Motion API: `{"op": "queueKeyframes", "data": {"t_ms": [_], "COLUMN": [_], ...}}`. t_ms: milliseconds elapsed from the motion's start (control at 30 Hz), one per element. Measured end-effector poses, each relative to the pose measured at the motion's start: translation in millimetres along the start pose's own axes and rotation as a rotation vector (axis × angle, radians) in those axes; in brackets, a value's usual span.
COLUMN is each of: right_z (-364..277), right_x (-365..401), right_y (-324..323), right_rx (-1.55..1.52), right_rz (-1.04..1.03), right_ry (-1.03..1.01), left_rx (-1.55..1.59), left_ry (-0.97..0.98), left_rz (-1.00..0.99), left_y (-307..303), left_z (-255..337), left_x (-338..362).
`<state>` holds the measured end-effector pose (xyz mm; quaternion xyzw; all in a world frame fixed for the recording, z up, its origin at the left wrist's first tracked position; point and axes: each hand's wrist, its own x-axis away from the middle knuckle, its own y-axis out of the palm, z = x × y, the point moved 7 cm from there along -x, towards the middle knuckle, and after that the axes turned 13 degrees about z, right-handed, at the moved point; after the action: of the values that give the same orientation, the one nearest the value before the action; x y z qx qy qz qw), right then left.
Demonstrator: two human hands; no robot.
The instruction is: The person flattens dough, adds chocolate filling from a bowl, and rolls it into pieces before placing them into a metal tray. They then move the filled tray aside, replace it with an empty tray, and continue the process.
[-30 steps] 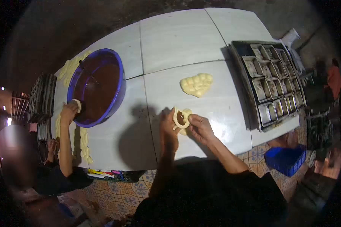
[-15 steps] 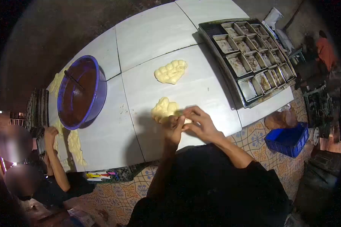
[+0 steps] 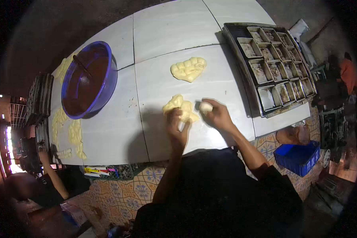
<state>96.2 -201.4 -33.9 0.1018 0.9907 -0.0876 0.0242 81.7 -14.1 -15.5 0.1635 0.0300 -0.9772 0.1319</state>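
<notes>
My right hand (image 3: 217,115) is closed around a small pale dough ball (image 3: 206,106), raised just right of the nearer dough. My left hand (image 3: 177,130) is at the near left edge of that yellow, lumpy dough piece (image 3: 185,109), fingers curled against it and thumb apart; part of the dough is hidden beneath the hand. Farther up the white tabletop (image 3: 162,89) lies a second dough piece (image 3: 189,69), pressed into lobes and roughly heart-shaped. Neither hand touches it.
To the left stands a purple basin (image 3: 112,81) of brown liquid with a stick in it. Dough strips (image 3: 76,137) lie nearby. At right, a dark tray (image 3: 242,75) carries several small metal tins. A co-worker's arm (image 3: 53,176) reaches in at lower left. A blue crate (image 3: 301,164) sits below the table.
My right hand has drawn away rightward from my left hand, and the pale dough ball now shows in it. My left hand has turned onto the nearer dough. The view has shifted slightly.
</notes>
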Motion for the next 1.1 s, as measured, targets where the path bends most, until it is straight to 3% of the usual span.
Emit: {"op": "queueKeyframes", "data": {"t_ms": [33,100,167,200,233,300,367,400,433,467,500,567,600,667,700,767,800,900,967,1000,1067,1100], "right_z": [29,54,-13,-15,-21,-22,-20,-3,-1,1,-3,-36,-57,-74,-109,-139,-140,-145,-135,-117,-118,-123], "right_x": [-10,-19,-3,7,16,31,36,31,23,22,22,37,47,63,59,55,53,40,37,32,22,14], "right_y": [-3,-9,-22,-22,-7,37,66,76,80,78,73,54,38,5,-13,-36,-36,-16,7,15,22,27], "right_rx": [-0.079,-0.061,0.223,0.258,0.286,0.453,0.655,0.597,0.569,0.462,0.354,0.298,0.217,0.009,-0.064,-0.367,-0.254,0.062,0.016,-0.036,0.070,0.124], "right_rz": [0.026,0.073,0.242,0.263,0.181,-0.079,-0.047,-0.009,-0.008,-0.047,-0.086,-0.233,-0.298,-0.373,-0.359,-0.151,-0.134,-0.052,0.043,0.025,0.045,0.054], "right_ry": [0.171,0.175,-0.246,-0.174,-0.092,-0.239,-0.372,-0.440,-0.400,-0.294,-0.193,-0.178,-0.147,0.103,-0.041,-0.137,-0.175,-0.371,-0.362,-0.174,-0.273,-0.333], "left_rx": [0.040,0.071,-0.001,-0.042,-0.108,-0.244,-0.412,-0.372,-0.333,-0.502,-0.633,-0.775,-0.753,-0.709,-0.575,-0.301,-0.048,0.487,0.438,0.428,0.223,0.212], "left_ry": [-0.185,-0.232,-0.215,-0.220,-0.148,-0.001,0.146,0.129,0.116,0.283,0.304,0.361,0.334,0.268,0.140,-0.097,-0.293,-0.596,-0.543,-0.524,-0.443,-0.462], "left_rz": [0.142,0.203,0.165,0.137,0.076,-0.059,-0.235,-0.281,-0.324,-0.372,-0.469,-0.444,-0.419,-0.372,-0.304,-0.185,-0.162,-0.139,0.010,0.074,0.163,0.114], "left_y": [-12,-36,-61,-70,-66,-56,-33,-24,-14,-9,-5,-6,-5,-7,-9,-3,2,19,13,11,-4,-5], "left_z": [-9,-11,-25,-31,-24,-12,-25,-40,-40,-30,-26,-35,-37,-40,-31,10,24,47,40,44,41,36], "left_x": [-6,-13,-11,-4,-4,-3,5,10,10,13,13,16,14,16,17,9,8,17,14,7,0,-2]}}
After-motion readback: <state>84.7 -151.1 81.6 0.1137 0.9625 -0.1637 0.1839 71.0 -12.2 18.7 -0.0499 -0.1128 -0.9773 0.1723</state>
